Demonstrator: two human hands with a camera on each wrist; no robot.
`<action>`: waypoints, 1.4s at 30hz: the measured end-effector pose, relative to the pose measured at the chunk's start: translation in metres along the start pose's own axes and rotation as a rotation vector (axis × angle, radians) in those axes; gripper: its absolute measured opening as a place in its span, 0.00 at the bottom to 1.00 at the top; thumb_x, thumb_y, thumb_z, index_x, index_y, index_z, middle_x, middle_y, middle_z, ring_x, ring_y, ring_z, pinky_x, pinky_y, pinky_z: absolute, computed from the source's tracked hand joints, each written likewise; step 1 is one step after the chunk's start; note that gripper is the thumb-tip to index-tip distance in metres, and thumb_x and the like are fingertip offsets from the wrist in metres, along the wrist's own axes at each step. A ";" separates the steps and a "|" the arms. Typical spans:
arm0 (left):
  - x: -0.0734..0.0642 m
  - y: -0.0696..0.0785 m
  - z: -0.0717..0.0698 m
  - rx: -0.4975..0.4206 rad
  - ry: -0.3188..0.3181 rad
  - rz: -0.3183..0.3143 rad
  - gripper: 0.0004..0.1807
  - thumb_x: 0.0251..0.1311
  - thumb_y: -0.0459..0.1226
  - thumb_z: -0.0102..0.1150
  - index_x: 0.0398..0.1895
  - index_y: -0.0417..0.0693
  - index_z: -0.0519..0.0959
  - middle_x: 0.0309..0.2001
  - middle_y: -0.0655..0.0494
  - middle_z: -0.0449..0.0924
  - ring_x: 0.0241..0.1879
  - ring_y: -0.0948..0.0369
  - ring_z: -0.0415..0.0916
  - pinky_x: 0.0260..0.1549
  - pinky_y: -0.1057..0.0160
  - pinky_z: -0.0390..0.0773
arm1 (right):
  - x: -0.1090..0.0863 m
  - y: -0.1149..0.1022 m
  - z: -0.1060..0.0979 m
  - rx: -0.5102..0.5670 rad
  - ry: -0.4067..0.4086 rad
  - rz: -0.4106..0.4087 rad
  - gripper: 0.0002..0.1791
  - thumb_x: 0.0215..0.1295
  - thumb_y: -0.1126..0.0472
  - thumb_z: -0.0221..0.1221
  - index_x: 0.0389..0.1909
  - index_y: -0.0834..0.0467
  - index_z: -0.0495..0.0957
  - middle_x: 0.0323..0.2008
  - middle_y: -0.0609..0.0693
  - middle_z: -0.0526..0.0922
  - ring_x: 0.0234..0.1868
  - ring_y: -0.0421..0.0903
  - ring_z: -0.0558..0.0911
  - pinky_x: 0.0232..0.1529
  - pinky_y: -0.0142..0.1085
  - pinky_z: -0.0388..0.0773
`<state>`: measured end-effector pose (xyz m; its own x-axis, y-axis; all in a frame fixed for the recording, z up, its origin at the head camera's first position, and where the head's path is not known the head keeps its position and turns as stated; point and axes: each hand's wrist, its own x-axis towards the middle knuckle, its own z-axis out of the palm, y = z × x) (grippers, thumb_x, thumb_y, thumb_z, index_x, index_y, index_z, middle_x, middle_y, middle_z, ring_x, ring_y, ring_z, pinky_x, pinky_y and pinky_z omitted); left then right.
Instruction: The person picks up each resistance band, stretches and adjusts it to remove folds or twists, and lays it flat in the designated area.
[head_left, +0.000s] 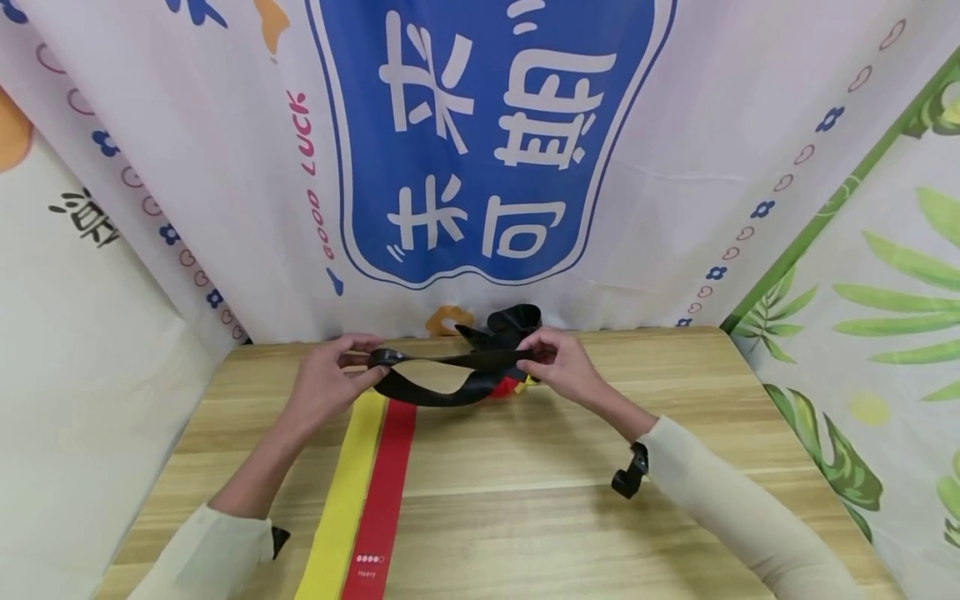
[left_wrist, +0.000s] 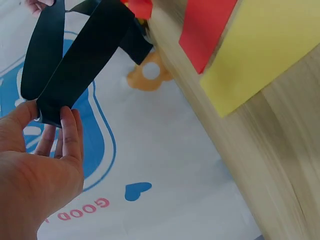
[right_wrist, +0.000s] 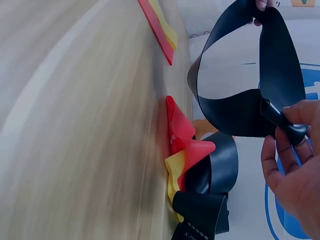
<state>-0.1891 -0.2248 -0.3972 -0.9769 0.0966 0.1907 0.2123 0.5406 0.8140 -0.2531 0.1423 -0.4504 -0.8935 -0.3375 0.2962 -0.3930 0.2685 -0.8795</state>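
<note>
Big printed cloth [head_left: 675, 167], white w/ blue panel & "GOOD LUCK", hangs behind the wood-grain table [head_left: 562, 500]. On the table's L side, a flat yellow resistance band [head_left: 341, 492] runs lengthwise, w/ a red resistance band [head_left: 385, 492] just beside it, marked "Heavy" nr the bottom of the head view. Black resistance band [head_left: 487, 360] is up off the tabletop nr the far edge, spanning btwn both hands, one length sagging in a loop. L hand [head_left: 326, 379] pinches its folded end btwn thumb & fingers; R hand [head_left: 562, 367] grips a bunched bit of it, thumb vs. fingers. Below the R hand, at the far edge: crumpled red strip [right_wrist: 182, 135] & yellow strip [right_wrist: 173, 170], touching.
</note>
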 end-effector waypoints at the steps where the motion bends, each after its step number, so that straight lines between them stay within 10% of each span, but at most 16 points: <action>1: -0.001 0.001 0.001 -0.001 -0.006 0.001 0.21 0.64 0.30 0.71 0.60 0.39 0.83 0.53 0.40 0.85 0.51 0.43 0.87 0.41 0.63 0.88 | -0.002 0.000 -0.002 -0.005 -0.005 0.005 0.09 0.63 0.71 0.72 0.43 0.65 0.86 0.41 0.60 0.84 0.38 0.49 0.83 0.36 0.28 0.83; 42: -0.043 -0.009 0.084 0.027 -0.229 -0.006 0.22 0.56 0.27 0.78 0.55 0.43 0.85 0.50 0.50 0.85 0.47 0.54 0.85 0.45 0.57 0.89 | -0.080 0.035 -0.050 -0.129 -0.129 0.090 0.08 0.62 0.72 0.73 0.39 0.62 0.86 0.41 0.55 0.86 0.41 0.43 0.84 0.41 0.36 0.88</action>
<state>-0.1514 -0.1631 -0.4587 -0.9587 0.2792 0.0539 0.2091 0.5637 0.7991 -0.2057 0.2241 -0.4861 -0.8943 -0.4175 0.1613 -0.3449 0.4130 -0.8429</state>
